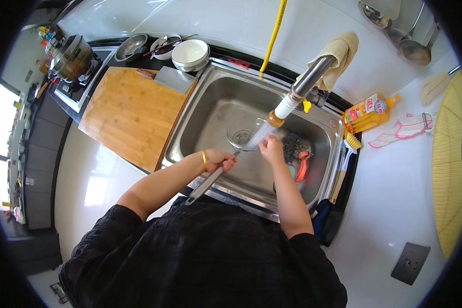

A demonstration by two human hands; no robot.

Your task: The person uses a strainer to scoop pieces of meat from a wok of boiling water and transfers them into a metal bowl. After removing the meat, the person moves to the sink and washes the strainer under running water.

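My left hand (220, 159) is closed round the grey handle of a long-handled metal utensil (206, 187), slanting over the sink's front edge. Its far end reaches into the water stream (262, 134) from the tap (313, 77), where its shape is hard to make out. Beside the stream, my right hand (272, 148) has its fingers curled together near that end; what they grip is hidden. The steel sink (220, 97) surrounds both hands. Right of my right hand lie a dark grey scrubber (291, 146) and a red-orange handled item (302, 169).
Left of the sink lies a wooden cutting board (133, 113) with a cleaver (174, 79) on it. White bowls (190, 53) stand behind. A detergent bottle (367, 113) and a yellow-bristled brush (352, 141) are at the right. A cloth (341, 56) drapes over the tap.
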